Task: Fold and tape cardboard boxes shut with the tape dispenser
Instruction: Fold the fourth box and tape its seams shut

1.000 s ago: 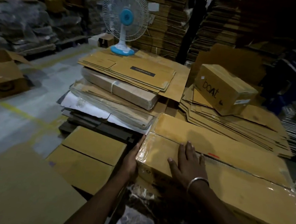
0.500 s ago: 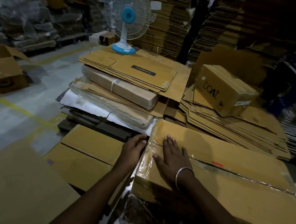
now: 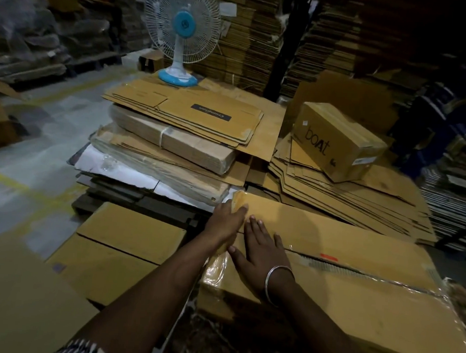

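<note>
1. a long cardboard box [image 3: 357,265] lies flat in front of the person, its top flaps closed and meeting along a seam that runs left to right.
2. clear tape [image 3: 220,271] wraps the box's left end and shines along the seam; a small red mark [image 3: 328,257] sits beside the seam.
3. the right hand [image 3: 260,249] lies palm down on the box top near its left end, fingers straight and spread, pressing flat on the taped cardboard; a metal bangle [image 3: 277,282] circles that wrist.
4. the left hand [image 3: 228,219] is at the box's far left corner, fingers straight and laid over the top edge, holding nothing.
5. the two hands are just beside each other, fingertips near but apart.
6. the tape dispenser cannot be seen.
7. left of the box, a flat folded carton [image 3: 123,248] lies lower down.
8. behind, a stack of flattened cartons [image 3: 185,129] carries a white and blue table fan [image 3: 180,34].
9. to the right, a closed box marked "boat" [image 3: 337,141] rests tilted on a spread pile of flat cardboard sheets [image 3: 361,200].
</note>
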The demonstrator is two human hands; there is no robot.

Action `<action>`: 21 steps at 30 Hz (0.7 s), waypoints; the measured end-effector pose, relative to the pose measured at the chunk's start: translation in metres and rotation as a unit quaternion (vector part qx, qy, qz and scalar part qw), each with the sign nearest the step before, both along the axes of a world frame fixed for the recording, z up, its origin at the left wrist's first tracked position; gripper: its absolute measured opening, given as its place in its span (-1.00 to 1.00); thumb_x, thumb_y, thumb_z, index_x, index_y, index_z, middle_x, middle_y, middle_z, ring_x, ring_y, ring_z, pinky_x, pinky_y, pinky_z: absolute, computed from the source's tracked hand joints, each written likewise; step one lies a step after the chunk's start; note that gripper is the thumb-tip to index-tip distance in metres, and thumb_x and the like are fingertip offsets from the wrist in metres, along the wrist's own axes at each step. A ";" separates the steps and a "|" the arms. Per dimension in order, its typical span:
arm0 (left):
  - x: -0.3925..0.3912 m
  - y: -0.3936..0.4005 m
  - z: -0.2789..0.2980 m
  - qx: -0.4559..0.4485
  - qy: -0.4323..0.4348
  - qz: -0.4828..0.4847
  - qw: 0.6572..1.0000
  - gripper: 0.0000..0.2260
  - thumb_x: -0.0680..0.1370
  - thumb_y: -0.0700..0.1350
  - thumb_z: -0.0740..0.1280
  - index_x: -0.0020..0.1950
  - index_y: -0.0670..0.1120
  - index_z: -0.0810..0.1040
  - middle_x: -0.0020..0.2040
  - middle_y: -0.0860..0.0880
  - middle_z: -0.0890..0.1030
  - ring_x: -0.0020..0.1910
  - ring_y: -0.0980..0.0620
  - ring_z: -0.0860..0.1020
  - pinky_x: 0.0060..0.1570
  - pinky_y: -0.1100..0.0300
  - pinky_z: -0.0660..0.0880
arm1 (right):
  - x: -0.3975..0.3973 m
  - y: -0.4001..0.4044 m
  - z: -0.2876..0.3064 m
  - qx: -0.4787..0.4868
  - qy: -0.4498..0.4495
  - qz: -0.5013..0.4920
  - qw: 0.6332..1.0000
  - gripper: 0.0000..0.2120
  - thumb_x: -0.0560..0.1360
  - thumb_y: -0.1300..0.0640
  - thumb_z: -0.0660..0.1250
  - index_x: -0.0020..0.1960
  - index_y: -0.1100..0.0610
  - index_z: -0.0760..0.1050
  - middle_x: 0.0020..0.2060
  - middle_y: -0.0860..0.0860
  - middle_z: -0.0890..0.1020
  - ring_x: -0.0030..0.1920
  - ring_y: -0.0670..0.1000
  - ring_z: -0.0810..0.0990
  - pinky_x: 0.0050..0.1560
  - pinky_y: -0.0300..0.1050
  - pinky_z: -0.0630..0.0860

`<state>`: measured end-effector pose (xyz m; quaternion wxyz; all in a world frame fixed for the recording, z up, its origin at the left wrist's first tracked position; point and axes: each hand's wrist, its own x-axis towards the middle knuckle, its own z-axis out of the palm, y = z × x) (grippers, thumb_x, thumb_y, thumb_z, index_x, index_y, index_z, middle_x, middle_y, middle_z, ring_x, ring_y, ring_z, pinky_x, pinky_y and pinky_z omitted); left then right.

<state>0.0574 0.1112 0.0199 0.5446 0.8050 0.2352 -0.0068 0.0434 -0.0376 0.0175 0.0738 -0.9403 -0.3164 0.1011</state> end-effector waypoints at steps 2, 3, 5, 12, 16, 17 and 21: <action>0.014 0.011 -0.028 -0.060 -0.009 0.018 0.998 -0.15 0.36 0.52 0.14 0.44 -0.04 0.46 0.41 -0.14 0.47 0.35 -0.16 0.45 0.39 -0.14 0.35 | -0.001 0.000 0.001 -0.002 0.000 0.001 1.000 -0.21 0.59 -0.39 -0.15 0.64 0.04 -0.25 0.62 -0.07 -0.21 0.60 -0.09 -0.26 0.56 0.09 -0.21; 0.018 0.016 -0.036 -0.093 -0.023 0.048 0.994 -0.13 0.31 0.55 0.17 0.38 -0.04 0.51 0.35 -0.13 0.54 0.31 -0.15 0.50 0.38 -0.17 0.37 | -0.001 0.000 0.001 -0.002 0.000 0.001 1.000 -0.21 0.59 -0.39 -0.15 0.64 0.04 -0.25 0.62 -0.08 -0.22 0.60 -0.09 -0.26 0.57 0.10 -0.21; 0.006 0.013 -0.016 -0.108 -0.054 0.085 0.989 -0.24 0.43 0.42 0.24 0.45 -0.05 0.43 0.39 -0.03 0.49 0.34 -0.07 0.46 0.41 -0.16 0.34 | -0.002 -0.001 0.000 0.000 0.002 0.000 1.000 -0.21 0.59 -0.39 -0.15 0.64 0.03 -0.25 0.61 -0.09 -0.22 0.59 -0.10 -0.27 0.58 0.10 -0.20; 0.022 0.010 0.014 -0.071 -0.043 0.061 0.995 -0.52 0.62 -0.07 0.31 0.55 -0.08 0.35 0.52 -0.11 0.38 0.45 -0.11 0.37 0.39 0.07 0.34 | 0.000 -0.001 -0.003 0.008 0.002 -0.002 1.000 -0.20 0.58 -0.41 -0.16 0.64 0.01 -0.26 0.61 -0.11 -0.22 0.59 -0.11 -0.26 0.58 0.09 -0.21; 0.021 0.008 0.005 0.013 -0.071 0.097 0.993 -0.64 0.61 -0.15 0.25 0.40 -0.15 0.52 0.35 -0.14 0.56 0.31 -0.13 0.51 0.25 0.13 0.42 | -0.001 -0.001 -0.004 0.010 0.002 -0.005 1.000 -0.21 0.57 -0.41 -0.15 0.64 -0.01 -0.25 0.61 -0.12 -0.22 0.59 -0.12 -0.26 0.58 0.08 -0.21; 0.018 0.007 0.001 0.038 -0.088 0.106 0.990 -0.67 0.60 -0.16 0.26 0.34 -0.15 0.57 0.26 -0.13 0.62 0.24 -0.12 0.55 0.16 0.17 0.43 | -0.001 -0.002 -0.004 0.012 0.002 -0.005 1.000 -0.21 0.57 -0.42 -0.15 0.64 -0.01 -0.25 0.61 -0.13 -0.22 0.59 -0.13 -0.27 0.58 0.08 -0.22; 0.019 0.013 -0.005 0.050 -0.138 0.123 0.981 -0.78 0.53 -0.18 0.34 0.17 -0.16 0.58 0.03 -0.02 0.56 0.03 -0.05 0.54 -0.06 0.17 0.38 | -0.001 -0.003 -0.005 0.023 0.003 -0.005 1.000 -0.21 0.58 -0.42 -0.13 0.64 -0.02 -0.24 0.61 -0.14 -0.23 0.58 -0.14 -0.28 0.58 0.07 -0.24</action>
